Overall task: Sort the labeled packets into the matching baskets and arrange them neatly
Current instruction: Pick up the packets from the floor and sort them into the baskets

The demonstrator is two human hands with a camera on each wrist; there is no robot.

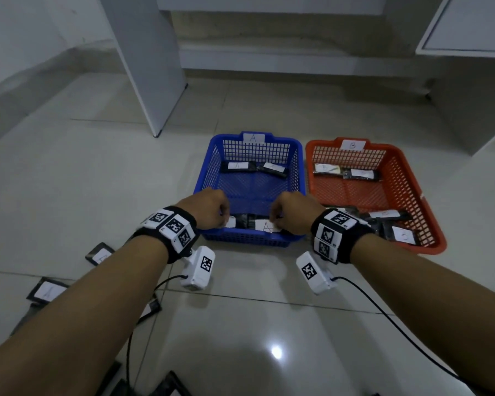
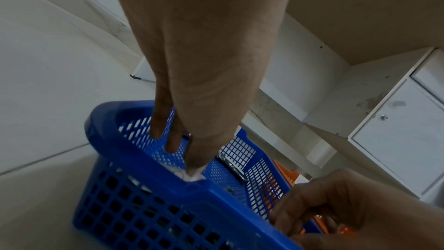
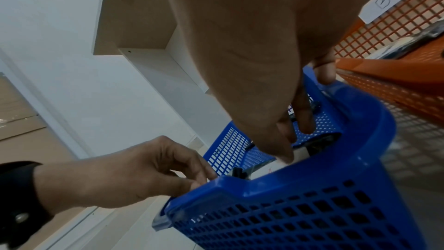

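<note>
The blue basket (image 1: 205, 178) labelled A stands left of the orange basket (image 1: 412, 178) labelled B. Both hands are inside the blue basket's near edge. My left hand (image 1: 225, 220) pinches a dark packet (image 1: 232, 222) by its white label, thumb on top (image 2: 193, 170). My right hand (image 1: 275, 221) pinches the neighbouring packet marked A (image 1: 266, 226), thumb on its label (image 3: 286, 156). Two more packets (image 1: 239, 166) lie along the blue basket's far wall. The orange basket holds several packets (image 1: 402, 235). Several loose packets (image 1: 47, 290) lie on the floor at my left.
A white cabinet panel (image 1: 149, 67) stands on the tiled floor behind and left of the baskets. Another white cabinet (image 1: 469, 90) is at the right. Black cables (image 1: 383, 312) trail from the wrist cameras across the floor towards me.
</note>
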